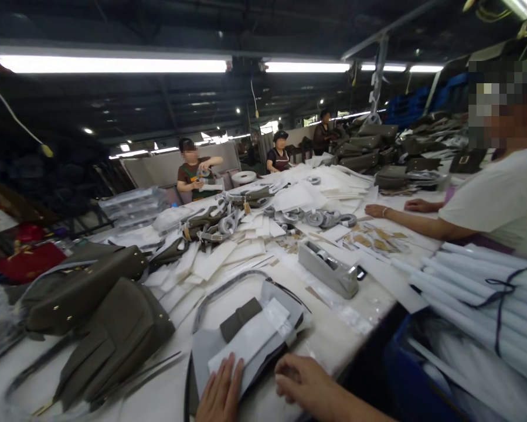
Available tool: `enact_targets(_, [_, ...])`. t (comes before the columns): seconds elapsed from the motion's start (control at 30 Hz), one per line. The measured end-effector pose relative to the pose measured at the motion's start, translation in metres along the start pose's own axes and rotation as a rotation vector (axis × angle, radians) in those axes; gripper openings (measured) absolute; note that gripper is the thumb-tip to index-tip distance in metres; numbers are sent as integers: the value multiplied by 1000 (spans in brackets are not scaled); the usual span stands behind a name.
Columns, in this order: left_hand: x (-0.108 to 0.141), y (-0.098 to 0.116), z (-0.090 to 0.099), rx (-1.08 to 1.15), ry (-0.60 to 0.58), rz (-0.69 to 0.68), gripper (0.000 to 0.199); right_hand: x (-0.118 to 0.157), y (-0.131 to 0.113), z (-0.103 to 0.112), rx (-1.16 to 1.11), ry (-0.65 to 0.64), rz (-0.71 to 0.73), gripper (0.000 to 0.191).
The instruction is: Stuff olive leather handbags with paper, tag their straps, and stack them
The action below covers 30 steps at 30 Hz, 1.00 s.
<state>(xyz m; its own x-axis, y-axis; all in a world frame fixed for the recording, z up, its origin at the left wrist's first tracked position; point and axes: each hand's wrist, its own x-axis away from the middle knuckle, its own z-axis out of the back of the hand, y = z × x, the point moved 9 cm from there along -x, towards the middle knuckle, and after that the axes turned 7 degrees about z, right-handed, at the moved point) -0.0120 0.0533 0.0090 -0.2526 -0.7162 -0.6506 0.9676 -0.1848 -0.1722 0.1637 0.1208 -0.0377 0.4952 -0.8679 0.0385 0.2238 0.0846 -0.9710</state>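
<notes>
My left hand (pixel 221 390) lies flat, fingers stretched out, on the lower end of a white sheet (pixel 245 346). That sheet rests on a bag (pixel 190 366) with a dark edge and a wrapped, arched handle (pixel 201 302); grey lining material covers the bag. A small olive-green flap piece (pixel 240 319) sits beside the sheet, and a shiny clear strip crosses its upper end. Just right of the bag, my right hand (pixel 305 381) has its fingers curled in; whether anything is inside them is hidden. A grey tape dispenser (pixel 327 266) stands farther up the table.
Olive-green bags (pixel 118 346) lie at left. White sheets (pixel 214 261) and grey rolls (pixel 315 218) are heaped mid-table. At right, a blue bin (pixel 404 363) and bundled white tubes (pixel 469 293) border the table edge. A co-worker's arm (pixel 417 223) reaches over the table; others work behind.
</notes>
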Motion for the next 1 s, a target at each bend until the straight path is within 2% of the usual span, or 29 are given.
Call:
enact_targets(0.1, [-3, 2, 9, 4, -68, -34, 79, 4, -23, -8, -293, 13, -49, 24])
enact_targets(0.23, [-4, -1, 12, 50, -137, 25, 74, 6, -31, -20, -589, 165, -94, 17])
enact_targets(0.3, [-4, -2, 15, 91, -137, 54, 70, 8, -36, -24, -624, 233, -84, 15])
enact_targets(0.37, [-3, -7, 17, 124, -119, 98, 75, 7, -44, -30, -646, 242, -70, 17])
enact_targets(0.47, [0, -19, 19, 143, -71, 190, 76, 2, -56, -36, -640, 182, -24, 22])
enact_targets(0.53, [2, -25, 17, 154, -49, 230, 73, -3, -62, -32, -571, 101, 48, 26])
enact_targets(0.6, [4, -28, 15, 159, -41, 253, 72, -8, -69, -14, -375, 15, 203, 27])
enact_targets(0.63, [4, -29, 14, 157, -42, 265, 71, -9, -72, 3, -218, -1, 313, 26])
enact_targets(0.67, [4, -30, 13, 155, -45, 275, 71, -9, -75, 23, -21, 8, 429, 25])
enact_targets(0.7, [3, -30, 13, 155, -50, 283, 72, -8, -78, 49, 203, 69, 553, 25])
enact_targets(0.73, [3, -31, 13, 158, -54, 293, 72, -9, -76, 74, 418, 131, 616, 27])
enact_targets(0.77, [2, -30, 13, 164, -59, 303, 72, -12, -69, 100, 626, 180, 615, 32])
enact_targets(0.83, [0, -30, 15, 178, -61, 322, 72, -26, -48, 141, 1013, 199, 539, 43])
enact_targets(0.9, [-1, -30, 16, 184, -54, 346, 72, -39, -28, 171, 1120, 188, 472, 52])
enact_targets(1.0, [-3, -28, 17, 180, -43, 355, 73, -56, -7, 187, 1169, 169, 375, 53])
